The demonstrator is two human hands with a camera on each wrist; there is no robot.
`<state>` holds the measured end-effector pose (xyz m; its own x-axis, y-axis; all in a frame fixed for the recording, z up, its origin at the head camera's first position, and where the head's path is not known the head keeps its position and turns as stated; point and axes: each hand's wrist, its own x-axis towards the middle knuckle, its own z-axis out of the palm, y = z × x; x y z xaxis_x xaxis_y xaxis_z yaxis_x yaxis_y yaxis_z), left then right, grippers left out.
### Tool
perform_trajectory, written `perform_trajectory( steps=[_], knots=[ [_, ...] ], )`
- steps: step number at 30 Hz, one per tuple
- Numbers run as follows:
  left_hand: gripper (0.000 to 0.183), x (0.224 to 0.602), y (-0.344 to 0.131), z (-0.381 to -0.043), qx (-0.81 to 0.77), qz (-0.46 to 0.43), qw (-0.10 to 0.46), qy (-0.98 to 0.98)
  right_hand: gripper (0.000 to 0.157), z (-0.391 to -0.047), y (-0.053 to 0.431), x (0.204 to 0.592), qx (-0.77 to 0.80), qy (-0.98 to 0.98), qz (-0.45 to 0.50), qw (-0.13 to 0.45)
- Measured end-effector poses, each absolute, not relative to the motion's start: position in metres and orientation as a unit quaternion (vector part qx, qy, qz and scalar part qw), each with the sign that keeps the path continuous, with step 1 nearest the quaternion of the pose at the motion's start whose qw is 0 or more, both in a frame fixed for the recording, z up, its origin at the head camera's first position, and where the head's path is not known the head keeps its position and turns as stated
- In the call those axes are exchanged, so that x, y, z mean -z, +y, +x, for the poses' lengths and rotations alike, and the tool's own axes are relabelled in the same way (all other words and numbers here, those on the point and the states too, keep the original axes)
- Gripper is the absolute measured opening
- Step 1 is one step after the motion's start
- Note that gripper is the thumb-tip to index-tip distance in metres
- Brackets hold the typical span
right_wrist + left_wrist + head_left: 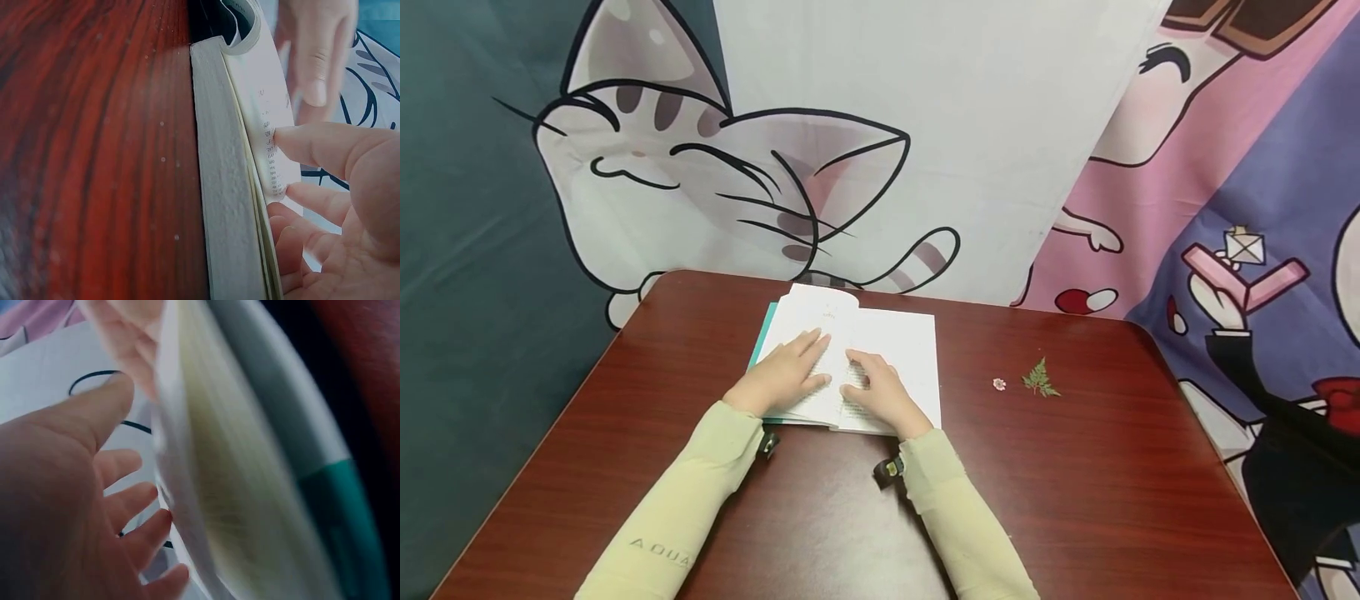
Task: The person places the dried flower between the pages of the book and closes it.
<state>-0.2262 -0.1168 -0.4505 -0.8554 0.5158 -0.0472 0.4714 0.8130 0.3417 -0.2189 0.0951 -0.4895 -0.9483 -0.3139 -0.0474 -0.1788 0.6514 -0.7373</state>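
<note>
An open book (904,343) with printed pages and a teal cover (347,531) lies on the table. My left hand (781,373) rests on the left page, its fingers spread. On the right page, near the spine, my right hand (886,392) touches the paper with thumb and fingertips, as the right wrist view also shows. Neither hand holds anything. To the right of the book are a small pink-and-white flower (999,384) and a green fern-like leaf (1041,379), apart from both hands.
The dark red wooden table (1075,492) has a rounded far edge. Behind it hangs a cloth backdrop (985,125) printed with a cartoon cat and other figures. A small black device (888,472) sits at my right wrist.
</note>
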Motion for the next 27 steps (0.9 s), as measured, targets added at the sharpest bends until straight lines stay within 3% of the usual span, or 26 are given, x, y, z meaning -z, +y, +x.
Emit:
perform_trajectory(
  steps=[5,22,27],
  knots=[
    [0.075,0.458,-0.121,-0.225,-0.167,0.250,0.125,0.946,0.064,-0.219,0.093,0.488,0.395,0.905,-0.136,0.086],
    [0.074,0.466,-0.119,-0.221,-0.147,0.212,0.197,0.946,0.062,-0.221,0.101,0.489,0.429,0.886,-0.152,0.092],
    [0.074,0.468,-0.119,-0.222,-0.138,0.209,0.201,0.947,0.056,-0.220,0.108,0.483,0.461,0.872,-0.131,0.095]
  ],
)
